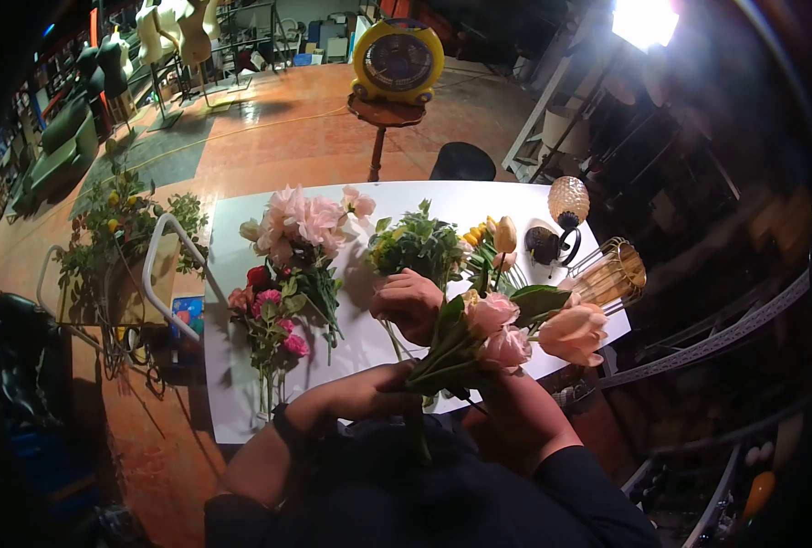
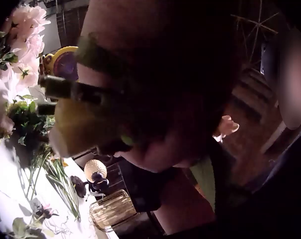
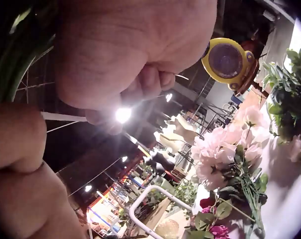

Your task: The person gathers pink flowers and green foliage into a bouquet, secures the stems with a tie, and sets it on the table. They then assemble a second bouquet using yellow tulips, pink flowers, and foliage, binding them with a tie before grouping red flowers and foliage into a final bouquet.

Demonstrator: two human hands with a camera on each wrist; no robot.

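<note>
While left hand (image 1: 389, 382) grips bouquet (image 1: 504, 348) by stems (image 1: 438, 370) at near edge of table (image 1: 223, 384), right hand (image 1: 408, 306) hangs just beyond, fingers (image 3: 149, 79) curled; cannot tell whether they pinch anything. Light, firm left grip advisable: stems gathered, petals (image 1: 492, 312) clear of right forearm (image 1: 529, 406).

Left forearm (image 1: 255, 458) extends inward; left hand (image 1: 358, 391) is closed in a grip near the torso (image 1: 369, 493). Right forearm (image 1: 529, 411) reaches forward and inward; right hand (image 1: 408, 306) is farther out, fingers (image 3: 149, 82) curled.
</note>
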